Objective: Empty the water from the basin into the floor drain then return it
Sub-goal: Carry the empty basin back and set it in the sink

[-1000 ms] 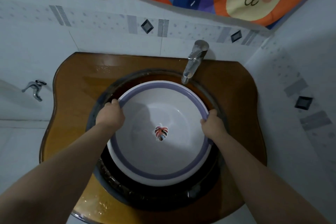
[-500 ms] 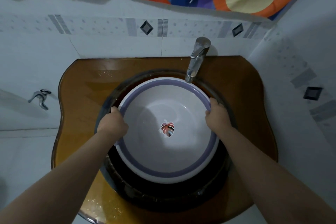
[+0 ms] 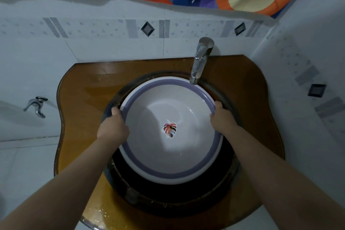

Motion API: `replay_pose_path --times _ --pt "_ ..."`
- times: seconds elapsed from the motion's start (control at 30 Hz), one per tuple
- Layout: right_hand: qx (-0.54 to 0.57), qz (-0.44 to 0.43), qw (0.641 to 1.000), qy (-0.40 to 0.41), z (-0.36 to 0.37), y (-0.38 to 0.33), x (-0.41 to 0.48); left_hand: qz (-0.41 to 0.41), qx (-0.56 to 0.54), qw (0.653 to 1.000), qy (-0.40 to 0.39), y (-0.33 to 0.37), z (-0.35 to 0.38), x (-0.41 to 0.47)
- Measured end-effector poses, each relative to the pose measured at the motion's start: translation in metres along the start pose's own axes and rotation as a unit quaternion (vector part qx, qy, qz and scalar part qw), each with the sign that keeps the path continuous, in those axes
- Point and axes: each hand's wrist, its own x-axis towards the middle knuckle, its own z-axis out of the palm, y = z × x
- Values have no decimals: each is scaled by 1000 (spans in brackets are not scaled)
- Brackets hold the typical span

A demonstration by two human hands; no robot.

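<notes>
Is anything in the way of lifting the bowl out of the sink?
Yes, the faucet: its spout hangs over the far rim of the basin. The left hand and right hand already grip the rim. The floor drain is out of view.

The basin [image 3: 179,155] is round and white with a purple band around its rim and a small leaf sticker at the centre of its bottom. It sits inside the dark sink bowl [image 3: 168,198] — its far edge under the tap's spout — and looks empty (any thin film of water is hard to tell).
</notes>
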Motion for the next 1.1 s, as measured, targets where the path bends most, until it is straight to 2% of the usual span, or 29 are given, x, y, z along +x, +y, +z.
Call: replay_pose_path --times 0.43,0.7,0.9,0.97,1.1 --pt "-49 57 996 -50 0 4 -15 50 34 998 -4 -3 0 3" --pt "-41 52 998 -18 4 6 -21 57 73 996 -5 -4 3 5" --pt "-65 58 996 -34 0 2 -23 62 91 994 -16 0 -2 4" --pt "-91 46 995 -25 -4 0 -26 60 81 995 -22 -1 -5 0" --pt "-88 22 995 47 -18 -1 -30 62 83 995 -8 -5 -4 -10"
